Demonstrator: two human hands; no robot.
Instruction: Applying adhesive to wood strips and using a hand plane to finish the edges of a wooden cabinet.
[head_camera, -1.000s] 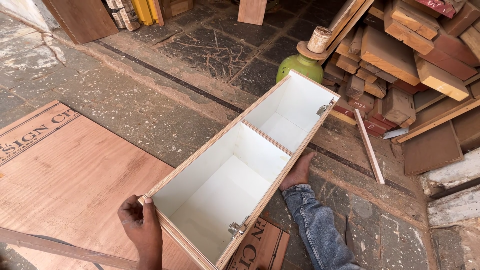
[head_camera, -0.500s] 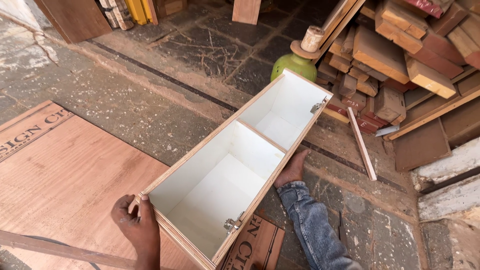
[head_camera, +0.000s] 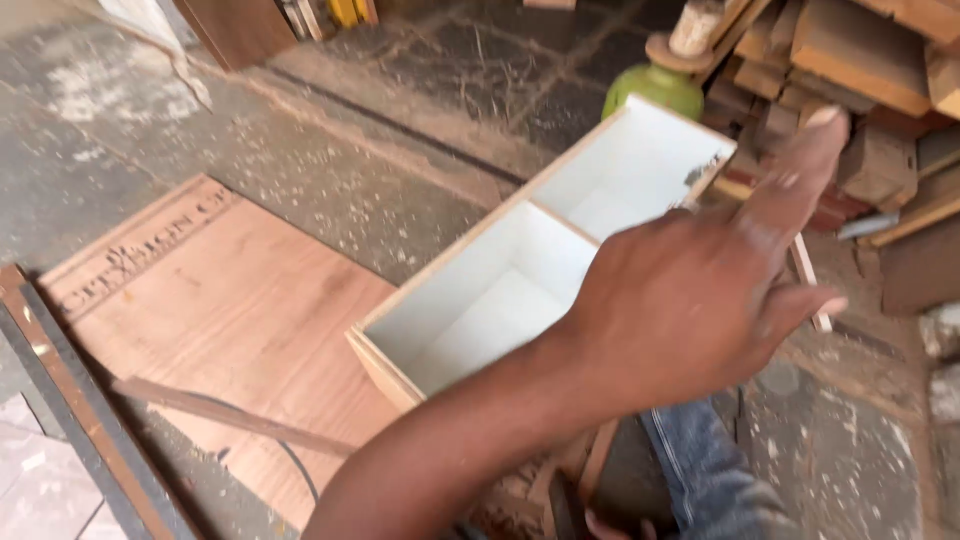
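Note:
My left hand (head_camera: 700, 300) is raised close to the camera, over the near right side of a long wooden box (head_camera: 450, 262). Its fingers are spread and it holds nothing. The forearm crosses the frame from the bottom centre and hides the box's right wall. The box lies open side up on the floor, with a white inside split by a divider into two compartments, both with nothing in them. Its near end rests on a brown plywood sheet (head_camera: 230, 310). My right hand is out of view. A denim-clad limb (head_camera: 705, 470) shows at the bottom right.
A green bottle-shaped container (head_camera: 655, 90) with a spool on top stands past the box's far end. Stacked wood offcuts (head_camera: 860, 60) fill the top right. A thin wooden strip (head_camera: 230, 415) lies across the plywood, and a dark edged board (head_camera: 75, 410) lies at the left.
My left hand has let go of the box's near corner and swung up and right, in front of the camera. The view has shifted towards the left.

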